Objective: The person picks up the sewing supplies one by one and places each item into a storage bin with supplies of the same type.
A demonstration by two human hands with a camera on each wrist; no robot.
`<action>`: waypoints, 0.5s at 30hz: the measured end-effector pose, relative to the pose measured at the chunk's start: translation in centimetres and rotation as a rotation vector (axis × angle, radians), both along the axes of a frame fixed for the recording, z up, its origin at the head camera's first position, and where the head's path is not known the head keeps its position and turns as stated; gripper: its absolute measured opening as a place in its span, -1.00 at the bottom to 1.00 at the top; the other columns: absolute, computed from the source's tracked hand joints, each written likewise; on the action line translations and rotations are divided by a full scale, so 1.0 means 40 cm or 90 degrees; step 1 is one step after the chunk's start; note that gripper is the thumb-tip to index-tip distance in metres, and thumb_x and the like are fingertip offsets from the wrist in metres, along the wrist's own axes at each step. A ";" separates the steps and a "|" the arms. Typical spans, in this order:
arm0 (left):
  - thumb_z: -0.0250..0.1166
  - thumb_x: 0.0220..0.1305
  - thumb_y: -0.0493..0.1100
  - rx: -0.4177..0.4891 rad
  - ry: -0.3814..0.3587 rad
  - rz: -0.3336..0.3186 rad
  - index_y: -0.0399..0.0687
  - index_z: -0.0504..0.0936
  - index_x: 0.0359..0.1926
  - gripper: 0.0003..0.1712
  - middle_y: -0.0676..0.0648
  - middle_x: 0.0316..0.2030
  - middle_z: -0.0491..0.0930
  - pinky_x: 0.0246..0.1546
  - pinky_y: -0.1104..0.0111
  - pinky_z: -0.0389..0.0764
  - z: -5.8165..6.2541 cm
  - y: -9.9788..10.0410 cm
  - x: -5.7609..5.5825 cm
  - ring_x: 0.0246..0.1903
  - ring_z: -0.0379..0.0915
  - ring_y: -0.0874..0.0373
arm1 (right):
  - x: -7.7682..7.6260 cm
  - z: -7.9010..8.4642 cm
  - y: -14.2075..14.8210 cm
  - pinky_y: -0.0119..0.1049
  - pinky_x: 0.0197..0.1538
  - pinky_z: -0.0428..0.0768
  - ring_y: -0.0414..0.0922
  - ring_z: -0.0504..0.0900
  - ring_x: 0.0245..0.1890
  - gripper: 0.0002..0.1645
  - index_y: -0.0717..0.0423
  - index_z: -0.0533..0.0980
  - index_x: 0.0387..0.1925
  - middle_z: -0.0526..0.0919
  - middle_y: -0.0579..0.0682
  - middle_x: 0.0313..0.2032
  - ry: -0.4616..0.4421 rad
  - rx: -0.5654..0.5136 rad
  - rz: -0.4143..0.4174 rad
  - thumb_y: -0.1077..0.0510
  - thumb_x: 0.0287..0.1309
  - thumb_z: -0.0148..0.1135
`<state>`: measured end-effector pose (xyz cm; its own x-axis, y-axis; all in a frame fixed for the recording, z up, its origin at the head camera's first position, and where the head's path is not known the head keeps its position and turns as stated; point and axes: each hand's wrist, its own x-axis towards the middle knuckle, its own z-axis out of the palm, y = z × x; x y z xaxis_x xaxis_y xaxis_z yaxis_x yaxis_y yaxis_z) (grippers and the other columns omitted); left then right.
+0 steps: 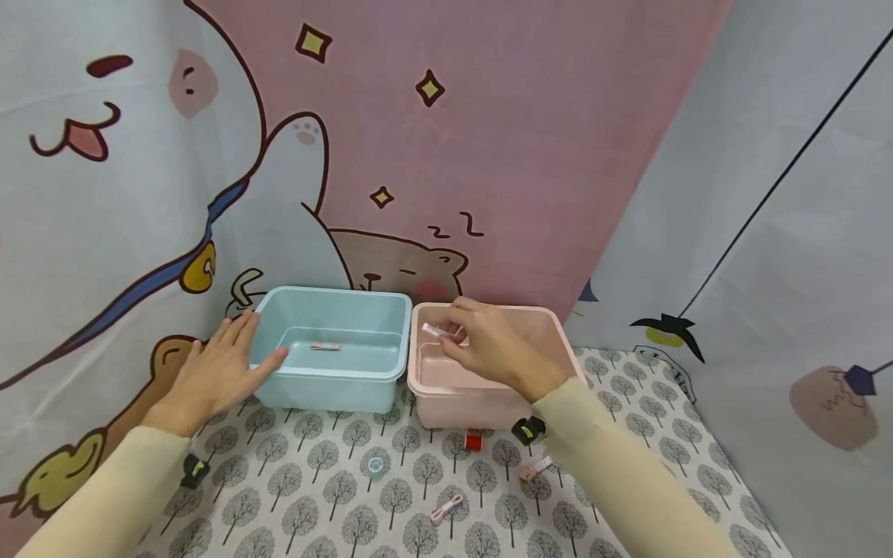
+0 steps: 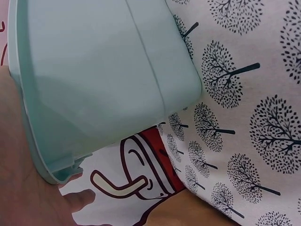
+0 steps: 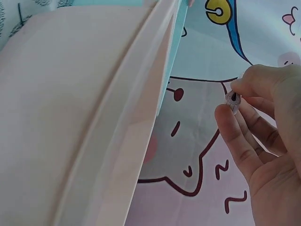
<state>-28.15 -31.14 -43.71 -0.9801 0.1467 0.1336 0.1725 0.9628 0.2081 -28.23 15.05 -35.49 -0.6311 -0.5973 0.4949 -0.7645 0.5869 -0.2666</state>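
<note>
Between thumb and fingers, my right hand (image 1: 491, 345) pinches a small pale bundle of folded cord (image 1: 438, 331) above the pink bin (image 1: 460, 399). The bundle's looped end (image 3: 233, 99) faces the right wrist view. My left hand (image 1: 216, 377) rests at the left rim of the light blue bin (image 1: 328, 391), fingers extended and thumb over the front corner. In the left wrist view, that hand (image 2: 30, 188) lies along the bin's rim (image 2: 28, 122). A pinkish cord bundle (image 1: 325, 346) lies inside the blue bin.
In front of the bins, on the tree-print cloth (image 1: 300, 515), lie a red thread spool (image 1: 473, 442), a small light blue round roll (image 1: 375, 466), a pink cord bundle (image 1: 447, 508) and a pink-and-orange piece (image 1: 536, 470). A cartoon-print curtain (image 1: 516, 155) hangs behind the bins.
</note>
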 end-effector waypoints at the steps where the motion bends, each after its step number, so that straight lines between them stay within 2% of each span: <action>1: -0.05 0.72 0.63 0.001 0.000 -0.001 -0.31 -0.08 0.91 0.30 -0.48 0.87 -0.04 0.59 -0.79 0.03 0.000 0.001 0.000 0.79 -0.08 -0.68 | -0.006 0.001 -0.007 -0.35 -0.04 0.90 -0.09 0.89 -0.13 -0.68 0.21 0.83 0.16 0.81 0.06 -0.10 -0.001 -0.001 0.003 0.33 0.42 0.55; 15: -0.06 0.71 0.64 0.005 0.006 0.000 -0.35 -0.06 0.90 0.32 -0.50 0.86 -0.01 0.58 -0.80 0.04 -0.005 -0.001 0.001 0.77 -0.04 -0.71 | -0.076 0.020 -0.110 -0.51 -0.06 0.85 -0.04 0.92 -0.15 -0.78 0.26 0.85 0.09 0.86 0.14 -0.09 -0.033 -0.018 0.022 0.34 0.48 0.52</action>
